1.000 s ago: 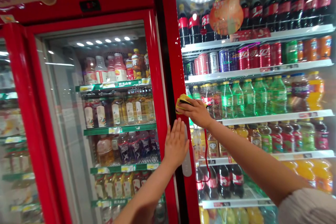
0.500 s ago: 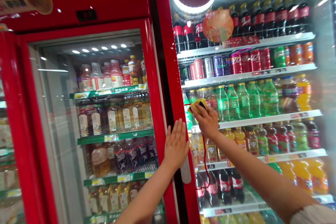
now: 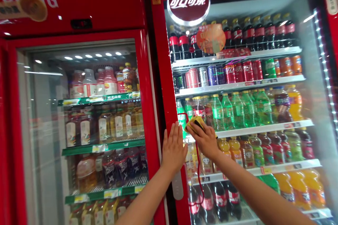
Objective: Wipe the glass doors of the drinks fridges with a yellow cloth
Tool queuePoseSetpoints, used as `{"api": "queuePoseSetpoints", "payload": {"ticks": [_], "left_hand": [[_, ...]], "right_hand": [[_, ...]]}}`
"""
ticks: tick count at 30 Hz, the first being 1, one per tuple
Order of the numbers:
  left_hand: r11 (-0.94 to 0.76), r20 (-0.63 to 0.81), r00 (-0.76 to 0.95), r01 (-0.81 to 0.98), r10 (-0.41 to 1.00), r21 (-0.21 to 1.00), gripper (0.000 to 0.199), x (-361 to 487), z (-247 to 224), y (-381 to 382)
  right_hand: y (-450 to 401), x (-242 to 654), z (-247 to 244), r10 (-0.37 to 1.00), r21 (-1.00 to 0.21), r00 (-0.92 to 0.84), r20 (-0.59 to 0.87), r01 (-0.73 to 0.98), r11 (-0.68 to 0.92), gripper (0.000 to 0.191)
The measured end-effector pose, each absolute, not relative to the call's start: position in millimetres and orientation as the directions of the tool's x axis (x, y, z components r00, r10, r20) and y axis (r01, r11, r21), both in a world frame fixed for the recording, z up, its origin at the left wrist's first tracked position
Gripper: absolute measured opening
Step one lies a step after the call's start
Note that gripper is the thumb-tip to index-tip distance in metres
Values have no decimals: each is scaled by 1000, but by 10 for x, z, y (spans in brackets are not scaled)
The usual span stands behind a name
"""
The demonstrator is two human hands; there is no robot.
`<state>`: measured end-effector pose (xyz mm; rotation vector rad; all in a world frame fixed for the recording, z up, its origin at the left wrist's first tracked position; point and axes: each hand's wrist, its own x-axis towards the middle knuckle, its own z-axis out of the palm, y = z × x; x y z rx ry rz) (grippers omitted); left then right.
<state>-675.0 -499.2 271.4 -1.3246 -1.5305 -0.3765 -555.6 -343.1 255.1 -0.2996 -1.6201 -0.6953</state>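
My left hand [image 3: 174, 149] lies flat, fingers together and stretched upward, on the red door frame [image 3: 161, 77] of the right-hand drinks fridge. Just right of it, my right hand [image 3: 204, 139] presses a yellow and black tool [image 3: 195, 123] against the glass door, at the height of the green bottles. A thin red cord [image 3: 198, 168] shows on the glass below the tool and loops near the cola bottles. The tool's underside is hidden. Below my left hand is a grey oval door handle [image 3: 177, 185].
A second fridge with a red frame [image 3: 146, 112] stands on the left, holding bottles on green-edged shelves [image 3: 105, 146]. Behind the right glass are shelves of bottles and cans, with a round lit sign [image 3: 188, 2] at the top. An orange sticker [image 3: 208, 38] is on the glass.
The view has shifted, showing more of the right fridge's far edge. My right hand and the tool have moved down the glass, closer to my left hand, which stays on the frame.
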Motion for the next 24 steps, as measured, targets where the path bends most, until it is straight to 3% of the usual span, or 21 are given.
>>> {"api": "queuePoseSetpoints", "payload": {"ticks": [2,4,7,10,13,17,20,24], "left_hand": [[338,829,142,865,541,-369,93,-6748,2741,-4967],[341,834,138,868,535,-362,92,-6725,2782,-4930],[347,839,124,871,529,-348,91,-6656,2817,-4870],[350,835,107,873,539,-338,89,-6579,2779,-4817],[336,818,113,873,564,-353,90,-6513,2725,-4754],[331,795,103,872,598,-361,87,-6404,2749,-4613],[345,805,79,876,588,-338,86,-6297,2783,-4497],[326,806,94,883,584,-339,88,-6198,2723,-4388]], "right_hand": [[-3423,-5582,2621,-260,353,-244,934,526,774,56],[-3372,-5578,2789,-271,367,-254,929,519,772,52],[-3283,-5489,2900,-174,245,-177,969,564,788,52],[-3269,-5367,2674,-51,96,-91,995,609,787,61],[-3275,-5288,2441,-53,133,-152,987,592,795,69],[-3135,-5176,2623,-116,231,-237,965,544,807,71],[-2995,-5012,2766,-61,153,-174,983,580,800,70],[-2941,-4820,2485,-1,56,-90,996,608,792,71]]}}
